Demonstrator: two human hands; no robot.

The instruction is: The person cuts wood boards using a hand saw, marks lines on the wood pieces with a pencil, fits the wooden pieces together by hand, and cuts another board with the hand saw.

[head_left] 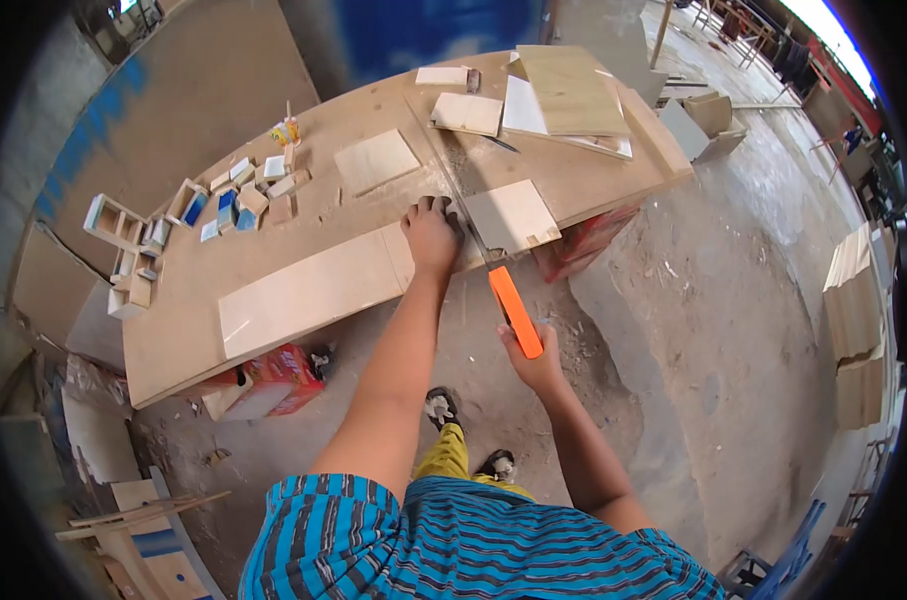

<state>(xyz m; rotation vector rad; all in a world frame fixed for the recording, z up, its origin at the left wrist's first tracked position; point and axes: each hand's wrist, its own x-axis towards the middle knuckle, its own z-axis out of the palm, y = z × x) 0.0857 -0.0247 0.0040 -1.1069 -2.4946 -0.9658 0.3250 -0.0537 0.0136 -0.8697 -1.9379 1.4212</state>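
Observation:
The orange handle of a saw (515, 312) is in my right hand (536, 362), whose fingers wrap round its lower end. The saw's thin dark blade runs up and left from the handle across the table edge, between a long pale board (314, 290) and a squarish pale board (512, 217). My left hand (434, 235) presses down on the right end of the long board, just left of the blade. Its fingers are bent, and the fingertips are partly hidden.
Small wood blocks (252, 200) and open wooden frames (119, 222) lie on the table (189, 310) at left. A glue bottle (287, 130) stands behind them. Larger panels (574, 90) are stacked at the back right. Red boxes (284, 380) sit under the table.

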